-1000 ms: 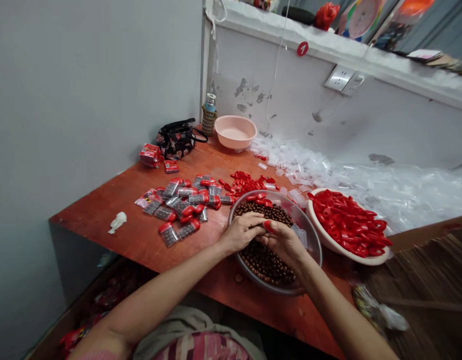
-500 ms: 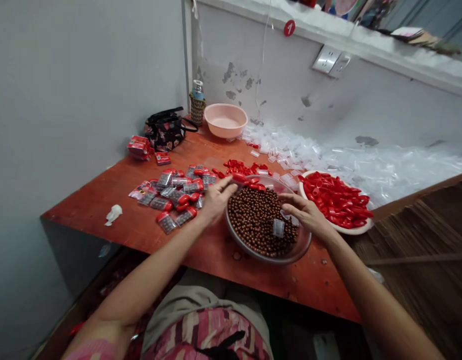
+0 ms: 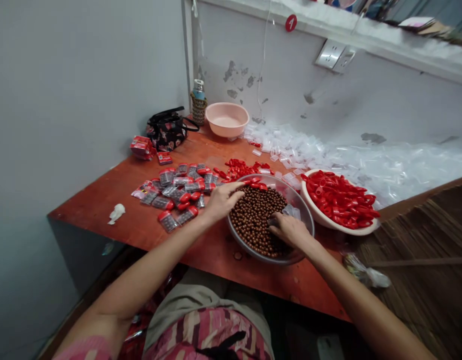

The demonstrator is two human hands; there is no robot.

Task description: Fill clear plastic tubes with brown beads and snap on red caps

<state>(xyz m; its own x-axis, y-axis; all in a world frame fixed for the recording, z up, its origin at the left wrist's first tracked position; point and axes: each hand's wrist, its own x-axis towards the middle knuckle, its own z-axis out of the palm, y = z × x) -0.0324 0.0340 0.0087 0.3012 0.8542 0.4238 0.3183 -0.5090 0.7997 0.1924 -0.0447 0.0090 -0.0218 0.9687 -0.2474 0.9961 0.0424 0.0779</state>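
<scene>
A grey bowl [image 3: 236, 235] full of small brown balls [image 3: 253, 215] stands at the table's front edge. My right hand [image 3: 291, 231] is down among the balls, its fingers closed on a small clear plastic container [image 3: 273, 222] that is mostly hidden. More clear containers [image 3: 291, 211] lie just behind these fingers. Over the bowl's left rim is my left hand [image 3: 222, 201], thumb and fingers apart, with nothing visible between them. Red caps [image 3: 256, 184] rest inside the bowl's far side, close to my left fingertips.
Filled, red-capped containers [image 3: 178, 187] lie left of the bowl. A white basin [image 3: 309, 212] of red caps stands right. Loose red caps [image 3: 240, 169] and a heap of clear containers [image 3: 328, 150] lie behind. Farther back are a pink basin [image 3: 227, 131], a bag [image 3: 166, 135] and a bottle [image 3: 198, 90].
My right hand has moved down and left into the balls, closing on the clear container that lay there. My left hand stays by the rim; the red cap at its fingertips is no longer there.
</scene>
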